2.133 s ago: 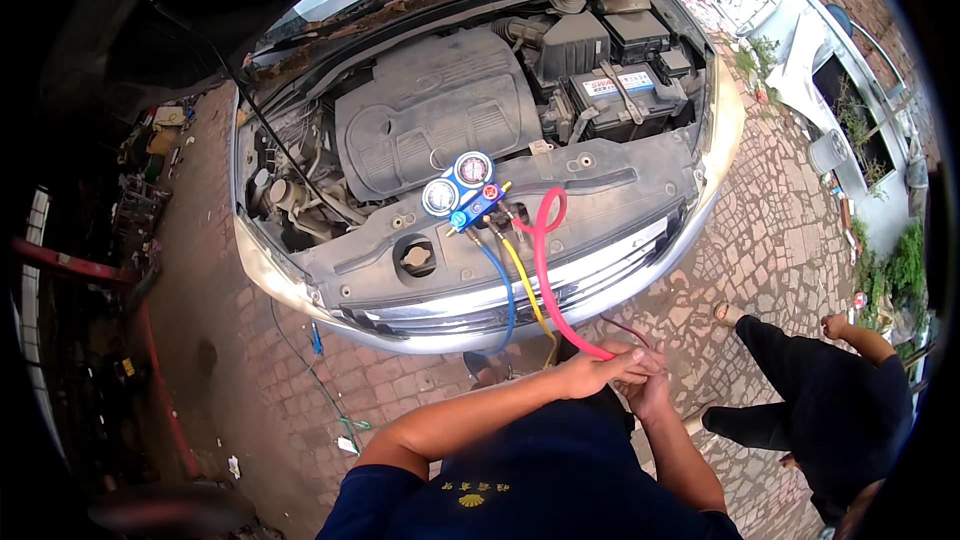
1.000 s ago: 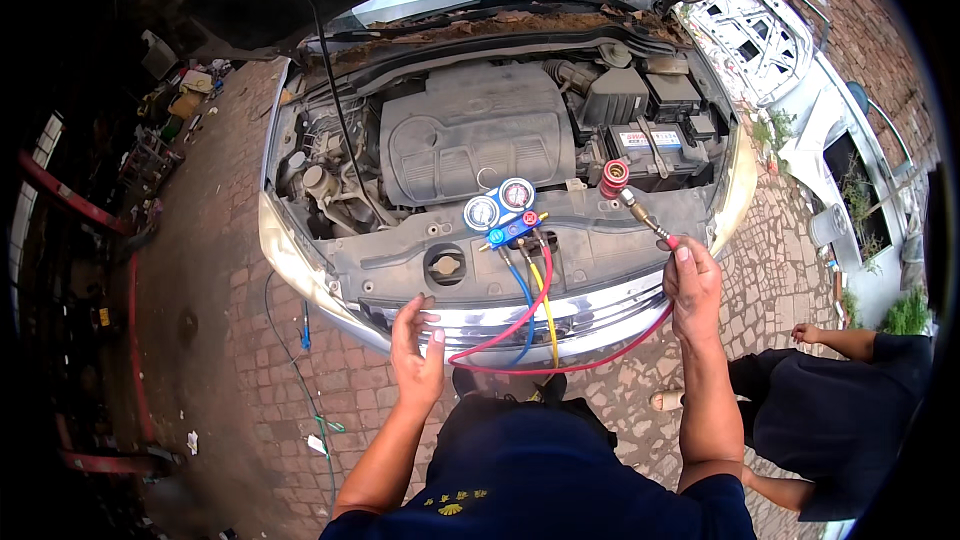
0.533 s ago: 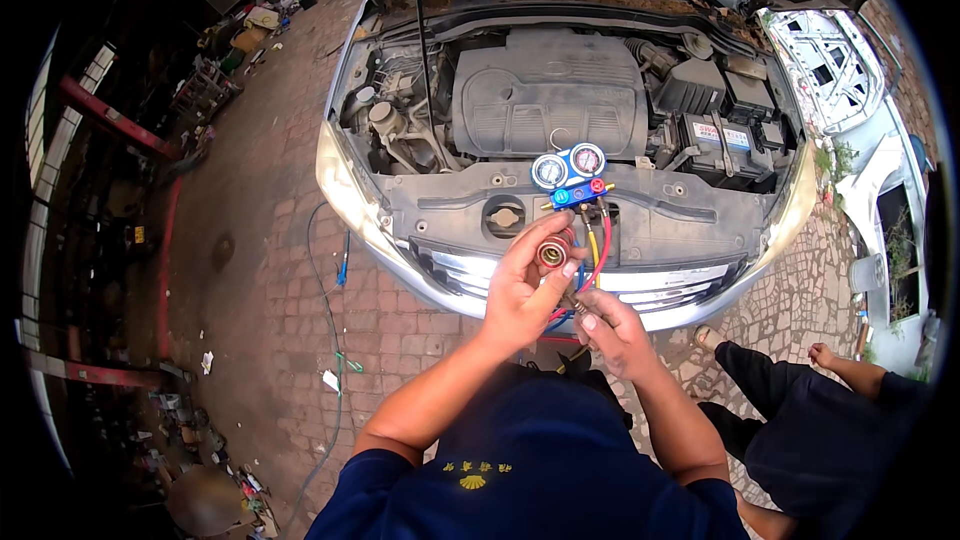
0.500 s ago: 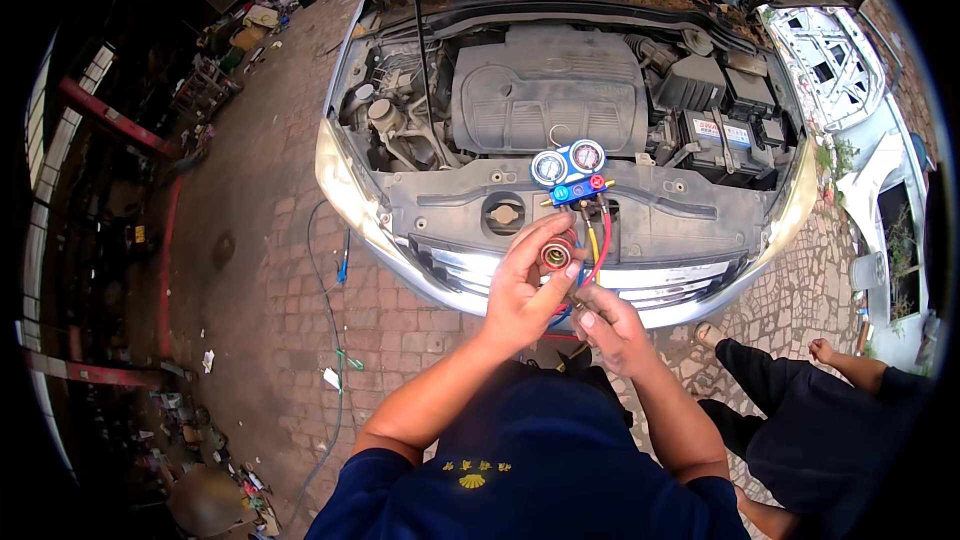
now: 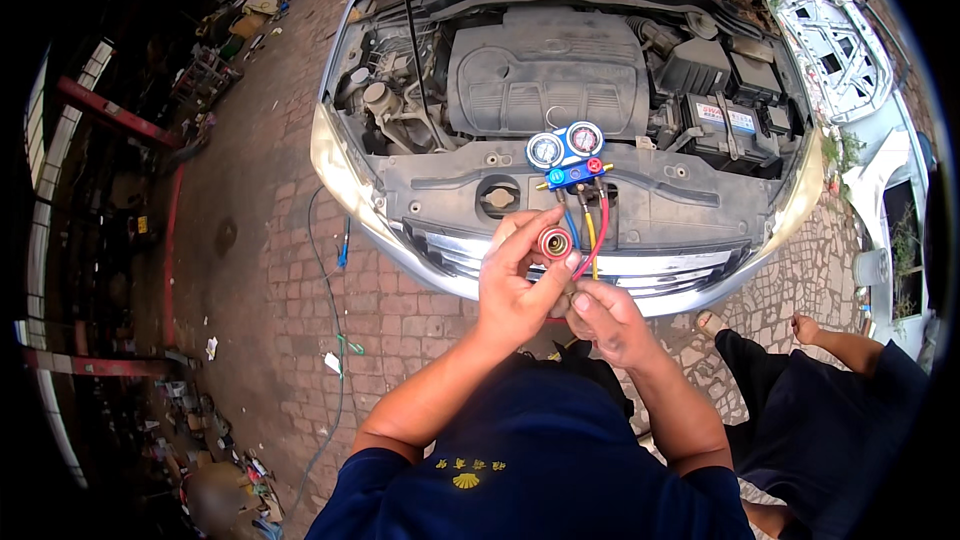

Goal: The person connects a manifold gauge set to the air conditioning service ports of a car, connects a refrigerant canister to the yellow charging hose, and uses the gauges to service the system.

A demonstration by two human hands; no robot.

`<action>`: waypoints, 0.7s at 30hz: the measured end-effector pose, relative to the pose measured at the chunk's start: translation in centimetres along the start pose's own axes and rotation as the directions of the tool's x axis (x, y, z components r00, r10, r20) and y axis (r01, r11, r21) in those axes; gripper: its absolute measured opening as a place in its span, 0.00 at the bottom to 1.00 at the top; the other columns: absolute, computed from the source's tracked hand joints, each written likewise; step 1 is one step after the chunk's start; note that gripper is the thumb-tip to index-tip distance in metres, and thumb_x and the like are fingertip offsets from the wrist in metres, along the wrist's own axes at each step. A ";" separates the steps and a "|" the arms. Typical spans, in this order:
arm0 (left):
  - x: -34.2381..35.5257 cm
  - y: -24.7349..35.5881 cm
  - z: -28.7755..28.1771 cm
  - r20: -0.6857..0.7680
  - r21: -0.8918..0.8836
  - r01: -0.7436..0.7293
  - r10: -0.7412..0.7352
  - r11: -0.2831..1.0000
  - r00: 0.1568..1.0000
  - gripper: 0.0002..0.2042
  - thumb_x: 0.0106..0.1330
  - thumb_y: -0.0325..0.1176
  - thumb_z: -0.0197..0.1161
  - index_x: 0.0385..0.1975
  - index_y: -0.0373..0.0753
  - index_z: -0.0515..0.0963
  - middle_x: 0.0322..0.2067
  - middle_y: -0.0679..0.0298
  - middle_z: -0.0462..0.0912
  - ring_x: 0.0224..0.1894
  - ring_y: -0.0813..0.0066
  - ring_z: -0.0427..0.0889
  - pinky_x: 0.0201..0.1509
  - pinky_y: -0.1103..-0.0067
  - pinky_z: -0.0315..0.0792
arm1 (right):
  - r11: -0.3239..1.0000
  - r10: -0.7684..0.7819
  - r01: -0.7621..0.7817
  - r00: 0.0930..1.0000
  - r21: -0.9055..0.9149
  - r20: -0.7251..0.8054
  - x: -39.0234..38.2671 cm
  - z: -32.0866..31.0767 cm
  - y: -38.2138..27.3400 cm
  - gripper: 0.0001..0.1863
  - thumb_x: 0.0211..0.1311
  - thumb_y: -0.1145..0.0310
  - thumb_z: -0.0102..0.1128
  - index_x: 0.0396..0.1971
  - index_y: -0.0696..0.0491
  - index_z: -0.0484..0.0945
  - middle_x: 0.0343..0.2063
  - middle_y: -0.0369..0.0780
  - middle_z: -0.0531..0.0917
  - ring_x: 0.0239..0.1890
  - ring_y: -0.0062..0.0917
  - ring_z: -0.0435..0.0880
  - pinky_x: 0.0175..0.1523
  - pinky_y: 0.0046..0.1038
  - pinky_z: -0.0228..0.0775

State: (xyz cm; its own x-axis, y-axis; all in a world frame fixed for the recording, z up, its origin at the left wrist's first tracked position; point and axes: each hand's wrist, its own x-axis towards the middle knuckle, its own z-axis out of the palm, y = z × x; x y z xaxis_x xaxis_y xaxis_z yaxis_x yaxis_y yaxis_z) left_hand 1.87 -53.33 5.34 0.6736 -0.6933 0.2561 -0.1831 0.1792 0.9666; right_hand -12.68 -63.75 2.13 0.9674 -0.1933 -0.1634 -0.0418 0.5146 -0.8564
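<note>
Bright, sharp daylight centre; fisheye bending and black vignette at edges.

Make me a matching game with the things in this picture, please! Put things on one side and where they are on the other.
Things:
1. red round fitting
2. two gauges
3. battery
4. blue cord

Places:
A. on the brick ground
B. between the left hand's fingers
C. in the engine bay, on the picture's right
D. on the car's front panel

Pairs: 1-B, 2-D, 3-C, 4-A
</note>
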 end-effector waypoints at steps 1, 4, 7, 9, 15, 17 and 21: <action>0.0 0.2 0.1 -0.010 -0.005 0.026 -0.026 1.000 1.000 0.24 0.66 0.23 0.70 0.63 0.29 0.77 0.55 0.59 0.76 0.55 0.74 0.78 0.59 0.79 0.73 | 0.999 0.007 -0.007 1.000 0.045 0.015 0.0 0.1 -0.3 0.17 0.82 0.58 0.51 0.37 0.57 0.75 0.21 0.26 0.64 0.22 0.10 0.57 0.28 0.20 0.48; 0.3 -0.1 0.1 -0.017 0.018 0.027 -0.027 0.999 0.999 0.24 0.66 0.23 0.71 0.63 0.28 0.77 0.52 0.59 0.75 0.50 0.77 0.78 0.53 0.81 0.75 | 0.997 0.044 -0.045 0.999 0.069 0.019 -0.3 0.3 -1.2 0.18 0.82 0.57 0.52 0.42 0.60 0.78 0.21 0.25 0.64 0.21 0.10 0.57 0.28 0.20 0.47; 0.6 -0.7 0.4 -0.017 0.021 0.017 -0.017 1.000 1.000 0.24 0.67 0.24 0.71 0.63 0.28 0.77 0.51 0.60 0.74 0.47 0.79 0.79 0.49 0.83 0.77 | 0.995 0.048 -0.050 0.999 0.087 0.022 -0.2 0.1 -1.5 0.20 0.82 0.57 0.51 0.45 0.61 0.80 0.20 0.25 0.65 0.21 0.10 0.57 0.27 0.20 0.46; 0.8 -0.9 0.5 -0.019 -0.005 0.033 -0.033 0.999 0.999 0.24 0.66 0.24 0.72 0.62 0.28 0.77 0.51 0.60 0.74 0.47 0.79 0.79 0.49 0.83 0.77 | 0.995 0.045 -0.046 0.999 0.094 0.016 -0.2 0.1 -1.7 0.19 0.82 0.57 0.51 0.44 0.61 0.80 0.20 0.25 0.64 0.21 0.10 0.57 0.27 0.20 0.47; 1.7 -0.8 0.6 0.007 -0.110 -0.029 0.030 0.994 1.000 0.18 0.71 0.29 0.68 0.57 0.29 0.80 0.49 0.60 0.77 0.46 0.75 0.80 0.52 0.79 0.76 | 0.998 0.024 -0.027 0.998 -0.048 -0.052 0.4 -0.2 -1.0 0.17 0.82 0.59 0.52 0.42 0.59 0.79 0.21 0.26 0.66 0.23 0.10 0.60 0.28 0.21 0.51; 2.0 -2.1 0.0 0.020 -0.043 0.008 -0.008 0.999 1.000 0.20 0.80 0.40 0.57 0.56 0.27 0.81 0.50 0.55 0.79 0.42 0.71 0.83 0.52 0.76 0.78 | 0.988 -0.002 -0.007 0.998 -0.153 -0.063 0.6 -0.1 -0.7 0.16 0.82 0.60 0.52 0.42 0.58 0.79 0.21 0.26 0.67 0.23 0.10 0.61 0.29 0.21 0.53; 2.8 -2.8 0.1 -0.043 -0.354 0.193 -0.223 0.915 0.974 0.29 0.85 0.50 0.44 0.55 0.26 0.81 0.50 0.50 0.83 0.40 0.66 0.84 0.50 0.71 0.80 | 0.983 -0.043 0.022 0.993 -0.185 -0.108 1.1 0.6 -0.3 0.18 0.81 0.58 0.53 0.44 0.60 0.79 0.23 0.26 0.67 0.24 0.10 0.60 0.29 0.19 0.50</action>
State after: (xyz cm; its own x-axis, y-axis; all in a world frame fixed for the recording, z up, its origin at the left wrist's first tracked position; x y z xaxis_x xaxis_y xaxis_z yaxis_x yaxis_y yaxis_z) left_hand 4.15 -55.85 3.32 0.7277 -0.6850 0.0345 0.2165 0.2770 0.9362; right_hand -11.49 -63.62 2.49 0.9356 -0.3044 -0.1788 -0.0659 0.3470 -0.9356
